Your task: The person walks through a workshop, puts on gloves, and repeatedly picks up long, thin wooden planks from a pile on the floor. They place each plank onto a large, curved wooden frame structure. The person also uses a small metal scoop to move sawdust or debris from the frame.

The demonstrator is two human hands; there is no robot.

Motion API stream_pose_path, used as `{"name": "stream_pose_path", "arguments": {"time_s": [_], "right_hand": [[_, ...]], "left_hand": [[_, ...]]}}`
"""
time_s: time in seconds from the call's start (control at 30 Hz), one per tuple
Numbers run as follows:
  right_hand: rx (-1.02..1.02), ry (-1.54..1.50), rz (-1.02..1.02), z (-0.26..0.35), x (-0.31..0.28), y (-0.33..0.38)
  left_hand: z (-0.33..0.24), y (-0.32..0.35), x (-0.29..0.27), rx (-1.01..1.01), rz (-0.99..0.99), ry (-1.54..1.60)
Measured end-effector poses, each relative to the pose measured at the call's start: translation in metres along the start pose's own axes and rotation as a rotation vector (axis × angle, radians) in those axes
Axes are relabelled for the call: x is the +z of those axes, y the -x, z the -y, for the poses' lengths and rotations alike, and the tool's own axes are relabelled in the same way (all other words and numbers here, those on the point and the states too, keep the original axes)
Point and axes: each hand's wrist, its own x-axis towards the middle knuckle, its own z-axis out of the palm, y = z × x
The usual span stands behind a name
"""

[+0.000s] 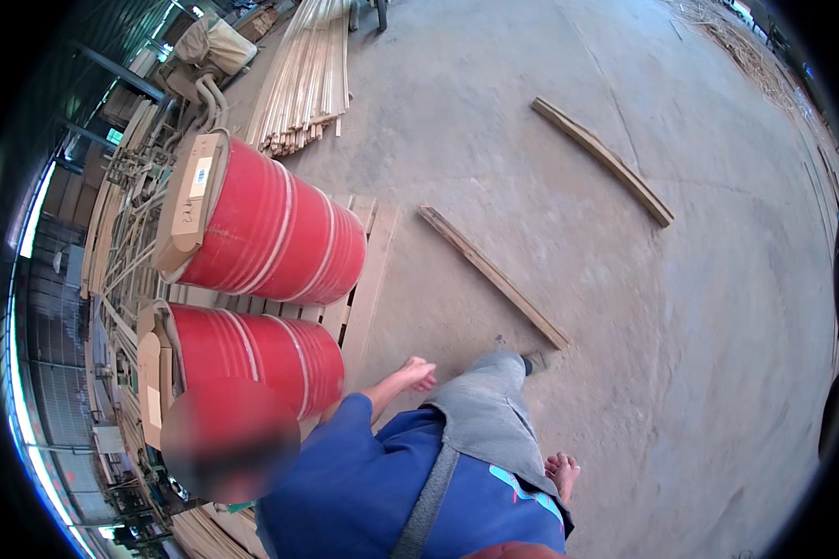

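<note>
My left hand (418,374) is held out beside my body with its fingers curled in, and nothing shows in it. It is nearest to the lower of two red drums (312,359) but apart from it. On my right, by the edge of my grey apron (485,419), my right hand (562,470) hangs with loosely bent fingers; I see nothing held there. A wooden plank (494,275) lies on the floor ahead, its near end beside my shoe (533,361). Farther off to the right rests a second plank (606,160).
Both drums, the farther red drum (289,224) included, stand on a wooden pallet (371,270) at left. Cardboard boxes (188,200) sit on their tops. Beyond them lies a stack of long wooden strips (308,74). Timber scraps (746,47) cover the far right floor. A blurred disc hides part of the lower left.
</note>
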Motion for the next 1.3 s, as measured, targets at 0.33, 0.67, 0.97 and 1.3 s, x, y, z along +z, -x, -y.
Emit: {"name": "stream_pose_path", "arguments": {"time_s": [0.33, 0.67, 0.97, 1.3], "right_hand": [[0.033, 0.085, -0.039, -0.046, -0.177, -0.06], [0.056, -0.143, -0.192, 0.008, -0.361, -0.072], [-0.093, -0.758, -0.602, -0.009, -0.567, -0.076], [0.275, -1.265, -0.926, -0.183, -0.651, -0.034]], "left_hand": [[-0.199, 0.001, 0.209, 0.319, 0.119, 0.169], [-0.228, -0.021, 0.398, 0.247, 0.217, -0.226], [-0.3, 0.028, 0.733, 0.158, 0.451, -0.77], [-0.295, 0.092, 1.185, 0.098, 0.555, -0.782]]}}
